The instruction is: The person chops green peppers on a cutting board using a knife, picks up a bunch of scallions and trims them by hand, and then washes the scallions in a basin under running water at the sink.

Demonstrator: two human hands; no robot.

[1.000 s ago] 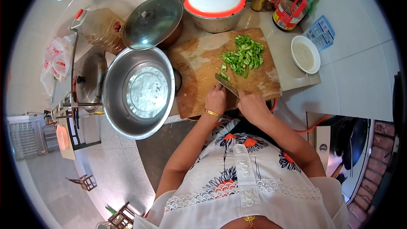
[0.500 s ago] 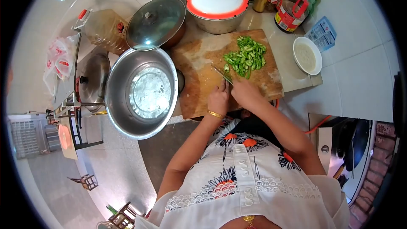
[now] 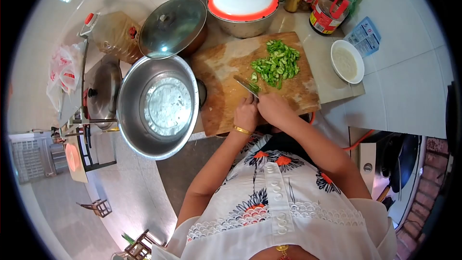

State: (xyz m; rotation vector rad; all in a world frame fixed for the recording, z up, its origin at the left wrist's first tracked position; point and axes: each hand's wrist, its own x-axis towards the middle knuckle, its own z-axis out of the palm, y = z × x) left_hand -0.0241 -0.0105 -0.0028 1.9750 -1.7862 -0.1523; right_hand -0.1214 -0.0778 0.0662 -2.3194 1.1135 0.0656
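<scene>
My right hand is closed round the handle of a knife, its blade pointing up and left over the wooden cutting board. Close beside it, my left hand, with a gold bracelet at the wrist, rests on the board's near part. Its fingers are bent and bunched by the blade; whatever they press on is hidden. Small green pieces lie against the knife. Farther up the board is a heap of sliced green peppers.
Left of the board stands a large metal basin. Behind are a glass-lidded pan and a white-lidded pot. Bottles and a red-labelled jug crowd the back right, near a white bowl of pale liquid.
The knife blade has tilted and shifted slightly up and left, showing more of its length. Both hands stay close together at nearly the same place. The whole view has shifted slightly.
</scene>
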